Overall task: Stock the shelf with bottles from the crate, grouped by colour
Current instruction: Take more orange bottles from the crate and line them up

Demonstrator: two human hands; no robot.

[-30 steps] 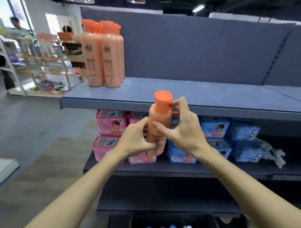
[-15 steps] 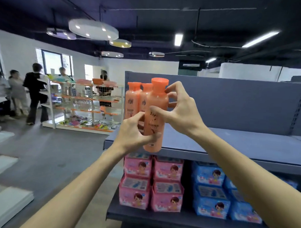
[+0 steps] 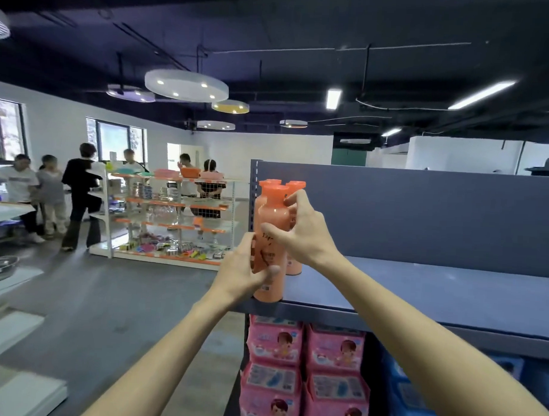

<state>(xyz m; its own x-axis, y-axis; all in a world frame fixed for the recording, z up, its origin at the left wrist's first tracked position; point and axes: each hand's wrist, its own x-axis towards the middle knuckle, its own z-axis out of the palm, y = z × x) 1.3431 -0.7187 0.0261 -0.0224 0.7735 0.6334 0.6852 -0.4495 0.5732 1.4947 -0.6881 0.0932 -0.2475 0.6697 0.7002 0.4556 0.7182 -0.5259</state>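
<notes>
Both hands grip one orange bottle [image 3: 270, 238], upright at the shelf's [image 3: 419, 293] front left corner. The left hand [image 3: 243, 273] curls round its lower body, thumb across the label. The right hand [image 3: 303, 230] pinches its shoulder. More bottles [image 3: 293, 264] stand just behind the fingers.

A shop floor. Blue shelving [image 3: 419, 293] holds stacked pink packs [image 3: 274, 344]. A display rack [image 3: 170, 216] of goods stands beyond, people [image 3: 80, 195] beside it.
</notes>
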